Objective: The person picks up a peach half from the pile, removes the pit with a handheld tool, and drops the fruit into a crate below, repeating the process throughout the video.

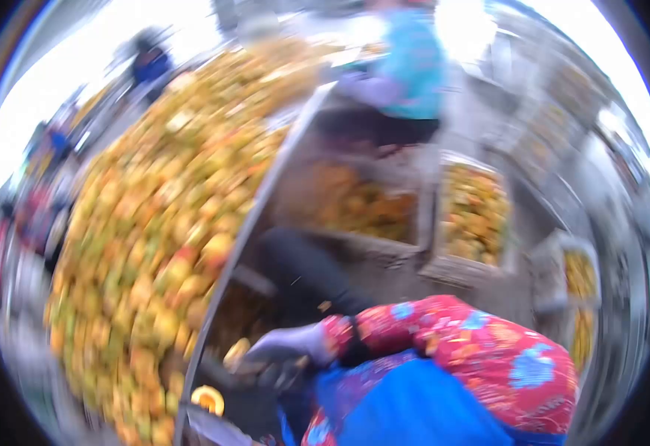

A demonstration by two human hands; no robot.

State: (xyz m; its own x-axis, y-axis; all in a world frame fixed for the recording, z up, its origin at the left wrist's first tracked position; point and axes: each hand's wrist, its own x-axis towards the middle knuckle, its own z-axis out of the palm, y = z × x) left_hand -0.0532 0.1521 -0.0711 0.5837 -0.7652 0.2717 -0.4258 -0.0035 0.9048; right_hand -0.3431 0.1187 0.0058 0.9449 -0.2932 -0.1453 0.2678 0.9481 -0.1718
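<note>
My right hand point(286, 346), in a pale lavender glove or cuff below a red floral sleeve, reaches across at the lower middle. Motion smears its fingers, and a yellow piece of fruit point(236, 351) shows right at their tips; whether they grip it I cannot tell. At the bottom edge, my left hand point(217, 430), pale-gloved and partly cut off, is closed at a halved yellow-orange peach point(208, 400) with a hollow centre. Beside both hands, a large heap of yellow-orange peaches point(161, 253) fills the table behind a metal rim point(254, 223).
Crates of fruit point(477, 215) stand on the floor to the right, with white crates point(563, 275) further off. A person in a turquoise top point(412, 67) works ahead along the same table. Other people point(150, 63) are blurred at the far left.
</note>
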